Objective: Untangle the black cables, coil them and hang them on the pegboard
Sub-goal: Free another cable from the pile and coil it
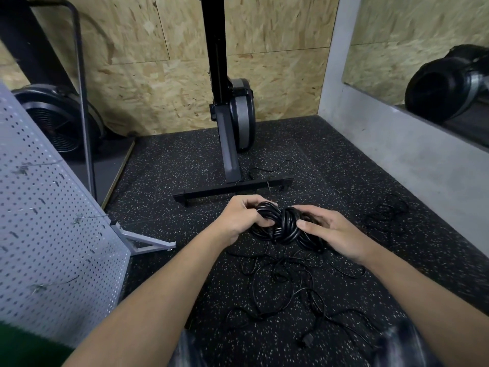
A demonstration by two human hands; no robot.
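Observation:
A thick black cable coil (284, 225), wrapped round its middle into a figure-eight, is held up between both hands above the floor. My left hand (239, 218) grips the coil's left loop with curled fingers. The right loop is held by my right hand (334, 235), thumb pressed near the wrapped middle. Loose thin black cable (285, 290) trails in tangled loops on the speckled floor below, ending in a plug (307, 340). A white pegboard (50, 234) with small hooks leans at the left.
An upright black rowing machine (232, 123) stands ahead on its base bar (232, 190). Another small cable tangle (386, 214) lies at the right by the grey wall. A fan-wheel machine (60, 120) sits behind the pegboard. My knees show at the bottom edge.

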